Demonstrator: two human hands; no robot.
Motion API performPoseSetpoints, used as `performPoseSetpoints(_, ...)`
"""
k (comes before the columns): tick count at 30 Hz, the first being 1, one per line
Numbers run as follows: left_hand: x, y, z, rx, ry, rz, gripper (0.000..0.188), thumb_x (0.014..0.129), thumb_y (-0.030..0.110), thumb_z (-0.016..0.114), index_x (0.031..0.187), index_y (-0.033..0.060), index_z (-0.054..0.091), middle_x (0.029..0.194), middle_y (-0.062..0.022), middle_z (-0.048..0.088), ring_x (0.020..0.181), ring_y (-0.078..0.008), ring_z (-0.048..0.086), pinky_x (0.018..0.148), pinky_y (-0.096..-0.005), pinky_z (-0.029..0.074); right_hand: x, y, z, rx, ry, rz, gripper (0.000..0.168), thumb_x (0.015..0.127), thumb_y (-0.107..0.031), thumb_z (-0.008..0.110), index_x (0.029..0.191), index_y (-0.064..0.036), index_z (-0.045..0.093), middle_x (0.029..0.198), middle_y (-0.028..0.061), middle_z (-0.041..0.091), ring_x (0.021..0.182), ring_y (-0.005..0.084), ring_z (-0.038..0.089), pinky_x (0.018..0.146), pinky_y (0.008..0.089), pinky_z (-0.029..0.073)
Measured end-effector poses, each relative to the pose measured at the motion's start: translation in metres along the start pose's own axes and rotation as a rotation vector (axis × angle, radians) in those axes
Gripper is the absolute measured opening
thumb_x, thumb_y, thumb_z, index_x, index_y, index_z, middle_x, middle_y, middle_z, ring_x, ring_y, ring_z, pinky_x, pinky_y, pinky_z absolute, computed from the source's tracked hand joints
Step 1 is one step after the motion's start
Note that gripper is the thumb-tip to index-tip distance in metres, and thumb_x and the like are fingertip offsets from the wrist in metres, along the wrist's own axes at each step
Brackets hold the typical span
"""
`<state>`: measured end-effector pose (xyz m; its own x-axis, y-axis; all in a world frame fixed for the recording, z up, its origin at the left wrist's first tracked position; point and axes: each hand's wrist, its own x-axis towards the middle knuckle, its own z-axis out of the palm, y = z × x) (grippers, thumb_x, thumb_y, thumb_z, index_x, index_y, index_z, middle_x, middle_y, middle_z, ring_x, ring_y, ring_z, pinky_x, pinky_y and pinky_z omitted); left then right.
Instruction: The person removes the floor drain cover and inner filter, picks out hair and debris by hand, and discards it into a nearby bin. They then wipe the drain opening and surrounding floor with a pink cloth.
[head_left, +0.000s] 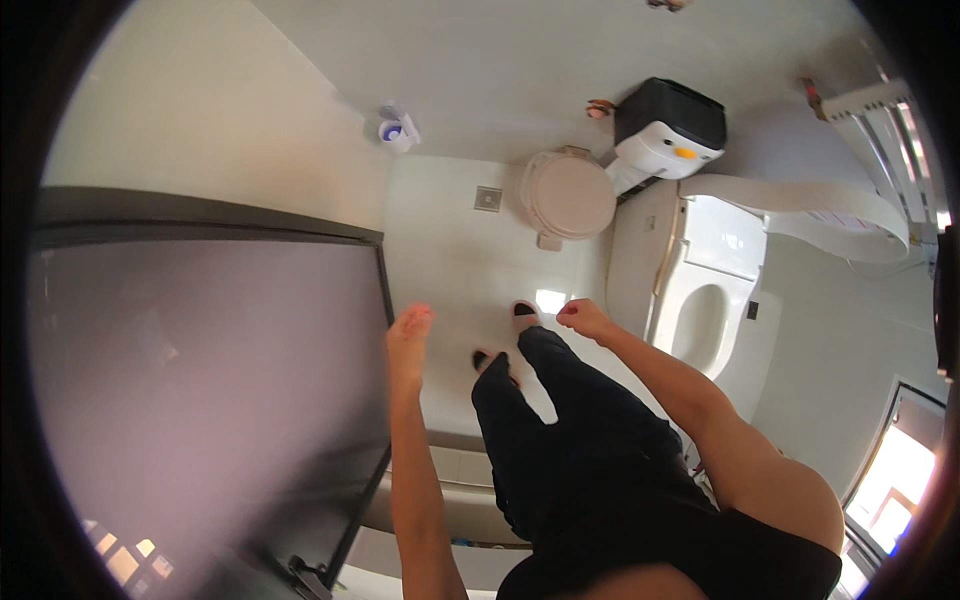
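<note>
My left hand (410, 328), blurred, hangs beside the edge of a grey door panel (210, 352), its fingers curled. I see nothing in it, and whether it touches the panel edge is not clear. My right hand (586, 319) hangs in front of me with its fingers bent together and nothing in them. It is nearest to a white toilet (739, 238), which is to its right. A slipper (525, 310) on one of my feet shows on the floor between my hands. The other slipper (480, 358) is partly covered by a dark trouser leg.
A round-lidded bin (574, 196) stands beyond my feet, near a floor drain (488, 199). A black-and-white penguin-faced container (667, 142) is beside the toilet's raised white lid or seat (810, 196). A wall rack (892, 135) and a window (892, 480) are at right, a door handle (307, 577) lower left.
</note>
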<state>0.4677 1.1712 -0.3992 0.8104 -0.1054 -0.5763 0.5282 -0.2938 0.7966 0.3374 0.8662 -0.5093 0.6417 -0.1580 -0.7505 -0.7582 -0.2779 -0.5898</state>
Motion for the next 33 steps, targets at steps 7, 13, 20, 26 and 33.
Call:
performPoseSetpoints(7,0.132,-0.084,-0.008,0.007,-0.150,-0.096,0.028,0.087,0.021,0.057,0.105,0.0002,0.059,0.096,-0.0050,0.063,0.092,-0.0125,0.056,0.079,-0.0263,0.043,0.110,-0.014,0.051,0.101,0.059,0.102,0.023,0.071,-0.020,0.063,0.083,0.000,0.068,0.074,0.0098,0.066,0.066,0.0174,0.060,0.065,0.0300,0.048)
performPoseSetpoints(13,0.249,-0.157,0.021,0.117,-0.284,-0.144,0.030,0.086,0.022,0.057,0.107,-0.0005,0.059,0.096,-0.0051,0.063,0.089,-0.0123,0.056,0.076,-0.0264,0.042,0.223,0.008,0.105,0.142,0.111,0.074,0.021,0.076,-0.020,0.061,0.083,0.000,0.066,0.071,0.0049,0.062,0.062,0.0116,0.056,0.053,0.0261,0.045)
performPoseSetpoints(20,0.411,-0.278,0.089,0.227,-0.437,-0.067,0.036,0.086,0.021,0.057,0.114,-0.0012,0.056,0.104,-0.0092,0.061,0.094,-0.0162,0.055,0.079,-0.0304,0.043,0.409,0.070,0.147,0.132,0.098,-0.003,0.023,0.073,-0.019,0.058,0.086,-0.002,0.067,0.073,0.0128,0.065,0.066,0.0221,0.061,0.062,0.0338,0.048)
performPoseSetpoints(26,0.541,-0.353,0.167,0.272,-0.384,0.080,0.042,0.082,0.016,0.059,0.118,-0.0046,0.052,0.100,-0.0146,0.062,0.091,-0.0209,0.059,0.080,-0.0304,0.045,0.549,0.113,0.137,0.095,0.042,-0.104,0.028,0.076,-0.011,0.057,0.101,-0.001,0.061,0.078,0.0067,0.059,0.065,0.0144,0.054,0.056,0.0274,0.046)
performPoseSetpoints(33,0.605,-0.368,0.222,0.230,-0.411,-0.016,0.048,0.085,0.016,0.054,0.128,-0.0015,0.041,0.104,-0.0086,0.053,0.093,-0.0182,0.052,0.077,-0.0324,0.047,0.604,0.121,0.131,0.717,0.131,-0.005,0.046,0.078,-0.004,0.053,0.123,-0.001,0.042,0.074,0.0074,0.054,0.064,0.0138,0.055,0.057,0.0289,0.050)
